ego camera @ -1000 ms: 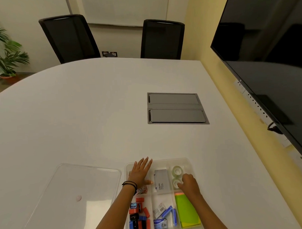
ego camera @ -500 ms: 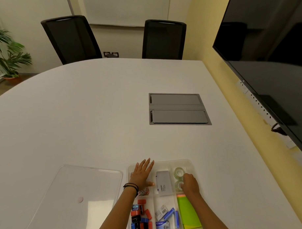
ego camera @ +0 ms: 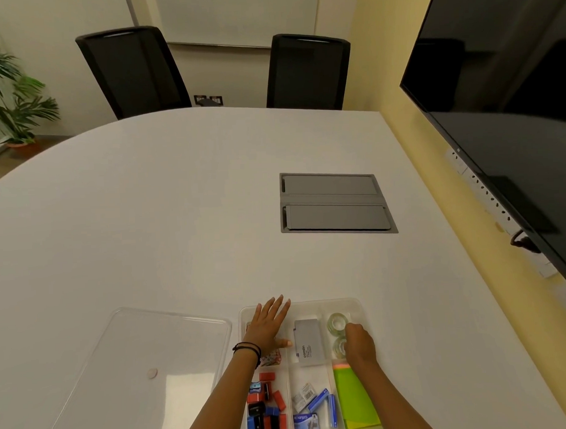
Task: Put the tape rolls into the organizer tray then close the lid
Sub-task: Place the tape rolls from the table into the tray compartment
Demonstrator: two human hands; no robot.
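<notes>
Both tape rolls [ego camera: 338, 333] sit in the far-right compartment of the organizer tray [ego camera: 358, 304], one behind the other, w/ neon sticky notes [ego camera: 355, 401] just nearer. They look light, stiff, prob. slick clear plastic; best pinched across the rim or w/ a fingertip thru the core. My right hand [ego camera: 359, 343] is curled loosely over the nearer roll, fingers bent down onto it; can't tell if I'm gripping it or just nudging it flat. My left hand [ego camera: 267, 327] is open, fingers spread, palm pressed flat on the tray's far-left compartment, steadying it. The lid [ego camera: 145, 363] lies flat on the bench [ego camera: 147, 219], just left of the tray. It's thin, clear, likely flexy, so lift by the edges.
</notes>
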